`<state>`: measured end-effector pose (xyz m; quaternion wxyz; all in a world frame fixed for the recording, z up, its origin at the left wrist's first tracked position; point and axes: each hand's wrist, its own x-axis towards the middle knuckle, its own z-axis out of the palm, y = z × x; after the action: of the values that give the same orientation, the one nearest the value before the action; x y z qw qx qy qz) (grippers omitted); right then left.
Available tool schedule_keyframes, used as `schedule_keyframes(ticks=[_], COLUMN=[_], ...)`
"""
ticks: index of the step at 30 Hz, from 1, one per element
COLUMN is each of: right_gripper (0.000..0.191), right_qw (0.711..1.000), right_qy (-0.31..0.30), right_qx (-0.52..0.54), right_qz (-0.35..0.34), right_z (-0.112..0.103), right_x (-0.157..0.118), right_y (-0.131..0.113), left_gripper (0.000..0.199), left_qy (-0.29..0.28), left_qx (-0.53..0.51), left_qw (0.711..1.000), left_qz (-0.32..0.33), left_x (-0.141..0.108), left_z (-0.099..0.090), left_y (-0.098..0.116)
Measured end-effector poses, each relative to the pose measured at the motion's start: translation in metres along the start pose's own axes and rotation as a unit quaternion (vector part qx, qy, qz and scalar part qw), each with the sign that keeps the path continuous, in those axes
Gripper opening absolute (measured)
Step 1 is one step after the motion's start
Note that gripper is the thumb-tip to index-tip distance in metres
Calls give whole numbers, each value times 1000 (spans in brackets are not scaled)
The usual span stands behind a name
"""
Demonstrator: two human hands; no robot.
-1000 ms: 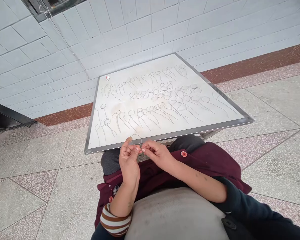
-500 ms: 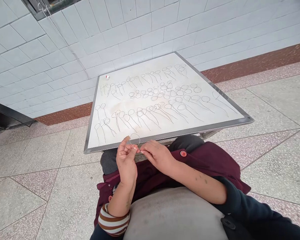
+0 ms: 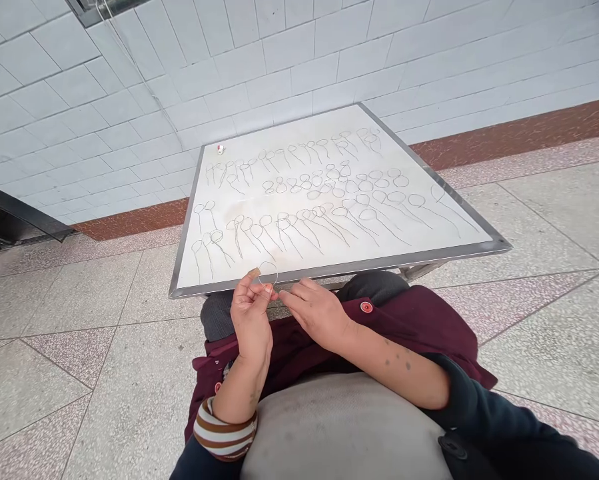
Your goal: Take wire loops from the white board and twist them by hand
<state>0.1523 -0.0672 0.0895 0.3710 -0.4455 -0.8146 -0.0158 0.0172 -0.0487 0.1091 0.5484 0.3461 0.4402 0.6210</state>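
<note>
My left hand (image 3: pixel 252 317) pinches the thin loop (image 3: pixel 276 272) low; I cannot tell whether my right hand (image 3: pixel 315 312) grips. Likely light, springy: hold low.

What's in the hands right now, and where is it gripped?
A thin wire loop: the left hand pinches it at its lower edge. Whether the right hand grips it too cannot be told.

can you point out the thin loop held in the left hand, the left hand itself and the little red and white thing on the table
Thin loop (image 3: pixel 277 273): head view, right side of its ring
Left hand (image 3: pixel 252 310): head view, middle of the hand
Little red and white thing (image 3: pixel 221 149): head view, its middle
</note>
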Motion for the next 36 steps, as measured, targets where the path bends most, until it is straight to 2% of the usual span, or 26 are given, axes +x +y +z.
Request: schedule_keyframes(ticks=[3,6,10,14,22,28,31,36], right_gripper=[28,24,18,15,13,16,14,16], right_qw=[1000,999,992,978,961,977,965,920], right_qy=[-13,-27,-40,-45,-73,-84,-87,-98], right_qx=[-12,5,80,163,222,165,209,317], right_qz=[-10,33,92,124,146,104,133,207], right_z=[-1,-1,-2,-3,-6,-8,-11,-14], right_x=[2,1,-4,-10,-18,-20,-13,4], right_y=[-2,-5,-9,-11,-14,-14,-11,-13], left_gripper=[38,37,37,39,41,41,43,46], left_qy=[4,4,10,14,18,10,-5,-27], left_qx=[-10,-16,-14,-14,-29,-31,-18,0], left_qw=[1000,1000,1000,999,999,999,999,999], left_qz=[5,12,25,34,31,40,42,36], left_x=[0,0,1,2,0,-3,-4,-10], left_z=[-1,1,1,-1,-4,-5,-5,-3], left_y=[0,1,6,11,13,14,16,18])
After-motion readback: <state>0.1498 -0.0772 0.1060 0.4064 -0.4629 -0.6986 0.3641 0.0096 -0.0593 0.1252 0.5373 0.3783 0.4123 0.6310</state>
